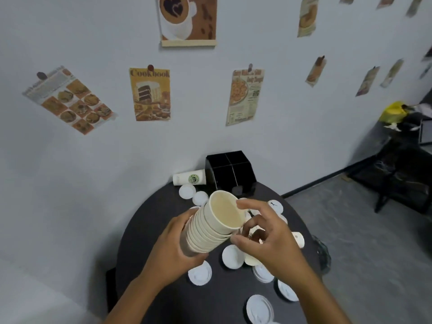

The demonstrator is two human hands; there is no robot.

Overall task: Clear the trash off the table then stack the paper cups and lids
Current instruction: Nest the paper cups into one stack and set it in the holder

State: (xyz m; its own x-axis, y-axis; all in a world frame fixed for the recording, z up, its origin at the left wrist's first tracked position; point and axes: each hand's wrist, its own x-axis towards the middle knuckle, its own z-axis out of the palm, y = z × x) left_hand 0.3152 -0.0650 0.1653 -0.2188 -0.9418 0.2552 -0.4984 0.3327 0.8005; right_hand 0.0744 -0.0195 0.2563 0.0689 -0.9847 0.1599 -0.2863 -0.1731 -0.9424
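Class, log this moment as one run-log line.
left hand: grips tilted stack of cream paper cups | right hand: fingers at stack's top rim | white plastic lids: loose on round black table

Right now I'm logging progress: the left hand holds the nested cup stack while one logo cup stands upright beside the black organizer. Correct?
Not quite. The head view shows the logo cup lying on its side beside the black organizer, not upright. The left hand does hold the nested cup stack.
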